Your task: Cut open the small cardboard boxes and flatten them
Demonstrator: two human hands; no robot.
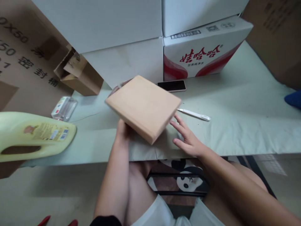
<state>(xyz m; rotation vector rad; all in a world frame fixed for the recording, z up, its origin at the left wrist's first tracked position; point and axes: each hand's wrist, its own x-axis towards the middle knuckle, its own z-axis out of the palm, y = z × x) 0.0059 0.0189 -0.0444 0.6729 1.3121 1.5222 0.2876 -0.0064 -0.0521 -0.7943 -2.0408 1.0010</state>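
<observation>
A flat tan box (143, 106) is held tilted above the pale green tabletop (246, 125). My left hand (122, 131) grips it from underneath, with fingertips showing at its far left corner. My right hand (185, 138) rests on the table just right of the box, fingers spread and open, fingertips near the box's lower right edge. A white pen-like tool (194, 114) lies right of the box. A black phone (171, 85) lies face up behind it.
White cartons (122, 59) and a red-printed carton (202, 53) are stacked at the back. A small open brown box (77, 75) stands at back left. A yellow jug (30, 135) lies at the left edge, beside a clear plastic pack (64, 107). A blue object (293, 99) shows at far right.
</observation>
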